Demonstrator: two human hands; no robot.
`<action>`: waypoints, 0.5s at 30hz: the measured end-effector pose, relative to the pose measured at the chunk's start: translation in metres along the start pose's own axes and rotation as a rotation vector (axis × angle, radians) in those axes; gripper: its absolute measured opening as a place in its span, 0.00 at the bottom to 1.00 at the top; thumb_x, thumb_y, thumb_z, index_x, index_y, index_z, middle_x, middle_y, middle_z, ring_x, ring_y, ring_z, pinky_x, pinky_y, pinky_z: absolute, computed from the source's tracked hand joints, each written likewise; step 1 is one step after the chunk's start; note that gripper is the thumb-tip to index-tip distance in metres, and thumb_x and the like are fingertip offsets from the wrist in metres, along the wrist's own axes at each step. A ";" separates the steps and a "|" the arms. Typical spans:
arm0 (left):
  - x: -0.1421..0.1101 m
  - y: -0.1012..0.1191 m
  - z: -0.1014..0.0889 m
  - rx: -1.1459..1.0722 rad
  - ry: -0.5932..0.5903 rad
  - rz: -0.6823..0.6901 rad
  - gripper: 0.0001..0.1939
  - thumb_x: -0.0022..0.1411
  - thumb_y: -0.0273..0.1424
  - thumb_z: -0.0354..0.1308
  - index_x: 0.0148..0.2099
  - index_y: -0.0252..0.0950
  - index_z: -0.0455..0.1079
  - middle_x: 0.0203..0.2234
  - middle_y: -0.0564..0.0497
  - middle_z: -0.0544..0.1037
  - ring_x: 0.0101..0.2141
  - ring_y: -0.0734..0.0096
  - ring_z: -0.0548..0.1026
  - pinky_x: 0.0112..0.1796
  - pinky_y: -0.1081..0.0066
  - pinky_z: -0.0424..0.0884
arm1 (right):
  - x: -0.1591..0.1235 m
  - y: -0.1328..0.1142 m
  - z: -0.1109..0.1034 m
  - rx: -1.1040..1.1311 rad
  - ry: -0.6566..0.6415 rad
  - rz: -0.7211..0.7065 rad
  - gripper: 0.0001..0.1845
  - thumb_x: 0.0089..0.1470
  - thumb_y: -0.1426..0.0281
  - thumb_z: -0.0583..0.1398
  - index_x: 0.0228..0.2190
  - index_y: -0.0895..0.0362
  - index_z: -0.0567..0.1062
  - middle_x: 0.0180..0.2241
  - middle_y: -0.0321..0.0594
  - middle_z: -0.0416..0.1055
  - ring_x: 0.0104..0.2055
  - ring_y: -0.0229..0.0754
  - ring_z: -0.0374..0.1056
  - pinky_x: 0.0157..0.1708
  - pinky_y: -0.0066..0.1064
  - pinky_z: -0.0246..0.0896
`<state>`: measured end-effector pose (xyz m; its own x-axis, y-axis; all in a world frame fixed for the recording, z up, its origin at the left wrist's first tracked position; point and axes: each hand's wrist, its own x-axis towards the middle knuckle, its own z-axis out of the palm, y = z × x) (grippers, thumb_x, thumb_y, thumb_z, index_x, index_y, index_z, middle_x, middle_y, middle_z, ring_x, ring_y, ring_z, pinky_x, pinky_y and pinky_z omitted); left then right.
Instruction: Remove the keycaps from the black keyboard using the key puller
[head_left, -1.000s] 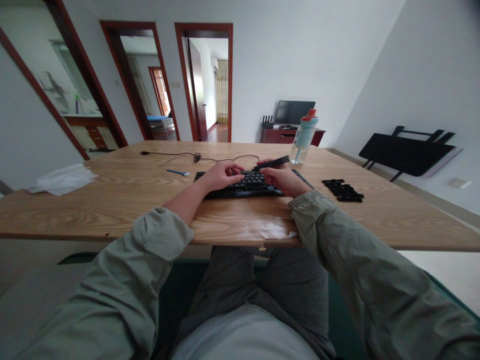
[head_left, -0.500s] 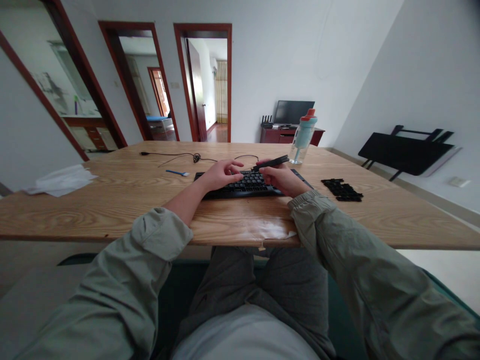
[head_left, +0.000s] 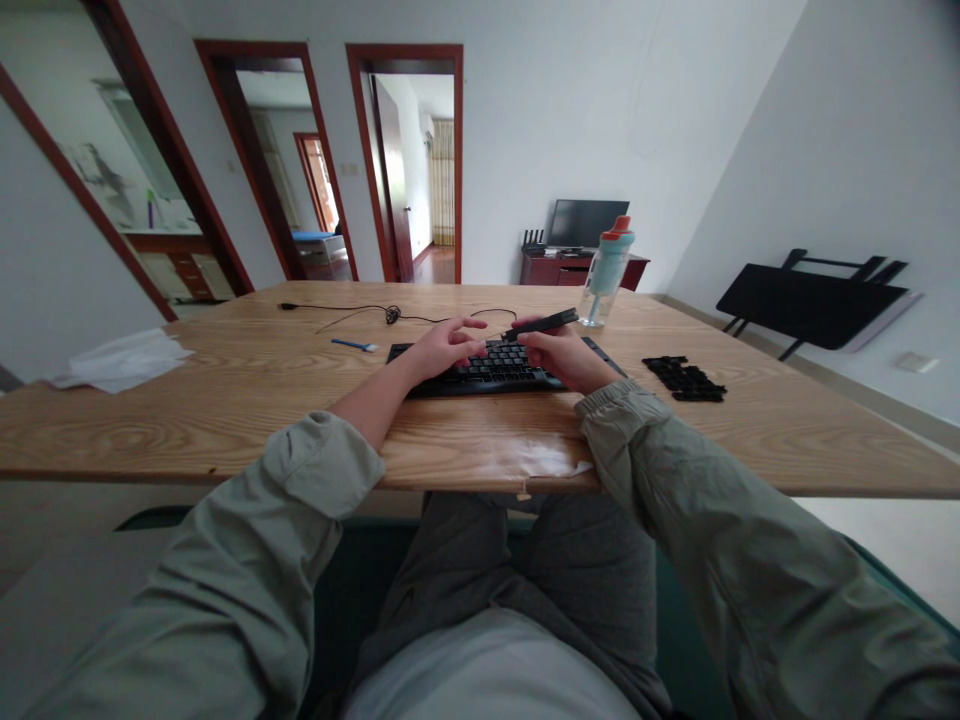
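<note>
A black keyboard [head_left: 501,368] lies on the wooden table [head_left: 225,400] in front of me. My left hand [head_left: 444,347] rests on its left part, fingers stretched out over the keys. My right hand [head_left: 561,356] is closed around a slim black tool [head_left: 541,324], whose tip points down at the keys near the middle of the keyboard. A pile of loose black keycaps [head_left: 686,380] lies to the right of the keyboard.
A clear water bottle [head_left: 604,272] with an orange cap stands behind the keyboard. A small blue-handled tool [head_left: 355,345] and a black cable [head_left: 360,312] lie at the back left. White cloth [head_left: 124,358] sits at the left edge. A folded black table [head_left: 814,302] leans against the right wall.
My left hand's fingers have opened and stretched a little further over the keys. The right hand and the black tool have barely moved.
</note>
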<state>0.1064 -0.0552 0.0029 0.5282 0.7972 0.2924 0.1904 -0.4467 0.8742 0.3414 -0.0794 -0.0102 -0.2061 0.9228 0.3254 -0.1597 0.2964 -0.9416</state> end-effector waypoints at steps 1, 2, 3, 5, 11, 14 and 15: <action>-0.001 0.002 0.000 -0.008 0.016 -0.004 0.26 0.59 0.35 0.63 0.58 0.33 0.66 0.35 0.47 0.81 0.27 0.76 0.73 0.32 0.73 0.70 | 0.000 0.000 0.000 -0.003 0.002 0.000 0.22 0.42 0.66 0.71 0.41 0.55 0.75 0.21 0.29 0.61 0.22 0.32 0.53 0.21 0.28 0.46; -0.001 0.003 0.000 -0.017 0.026 -0.009 0.26 0.59 0.35 0.62 0.59 0.33 0.66 0.34 0.47 0.81 0.27 0.76 0.73 0.31 0.73 0.70 | 0.000 0.000 0.001 -0.006 0.004 0.000 0.22 0.42 0.66 0.71 0.41 0.55 0.75 0.21 0.29 0.61 0.22 0.32 0.53 0.21 0.28 0.46; -0.002 0.004 0.001 -0.025 0.027 -0.014 0.27 0.58 0.34 0.63 0.59 0.33 0.66 0.34 0.48 0.81 0.27 0.75 0.73 0.31 0.73 0.70 | 0.000 -0.001 0.001 -0.007 0.007 0.001 0.22 0.42 0.66 0.71 0.41 0.56 0.75 0.21 0.29 0.61 0.22 0.32 0.53 0.21 0.28 0.46; -0.002 0.003 0.001 -0.034 0.011 -0.024 0.28 0.57 0.33 0.64 0.59 0.34 0.65 0.32 0.49 0.80 0.29 0.74 0.74 0.32 0.73 0.70 | -0.001 -0.001 0.002 -0.007 0.009 0.004 0.22 0.42 0.65 0.71 0.41 0.56 0.76 0.21 0.29 0.61 0.22 0.32 0.53 0.22 0.28 0.46; 0.000 -0.003 0.003 -0.053 -0.070 -0.036 0.33 0.55 0.33 0.67 0.61 0.35 0.63 0.31 0.52 0.78 0.29 0.75 0.73 0.31 0.74 0.69 | -0.002 -0.004 0.002 -0.009 0.007 0.006 0.22 0.42 0.65 0.71 0.40 0.56 0.76 0.20 0.28 0.60 0.22 0.32 0.53 0.22 0.28 0.46; -0.001 -0.002 0.004 -0.064 -0.081 -0.037 0.34 0.56 0.33 0.67 0.63 0.35 0.61 0.30 0.52 0.78 0.29 0.75 0.73 0.32 0.74 0.69 | -0.001 -0.002 0.002 -0.028 0.008 0.002 0.22 0.41 0.64 0.71 0.40 0.56 0.76 0.20 0.28 0.60 0.22 0.32 0.53 0.22 0.28 0.46; -0.001 0.000 0.004 -0.065 -0.071 -0.031 0.34 0.56 0.32 0.67 0.63 0.35 0.61 0.30 0.52 0.78 0.28 0.75 0.73 0.32 0.74 0.69 | -0.001 -0.002 0.001 -0.034 0.002 0.004 0.23 0.41 0.64 0.71 0.40 0.56 0.76 0.20 0.28 0.60 0.22 0.32 0.54 0.21 0.28 0.46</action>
<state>0.1087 -0.0574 0.0007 0.5804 0.7785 0.2389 0.1549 -0.3936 0.9061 0.3408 -0.0813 -0.0088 -0.2045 0.9246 0.3215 -0.1263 0.3008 -0.9453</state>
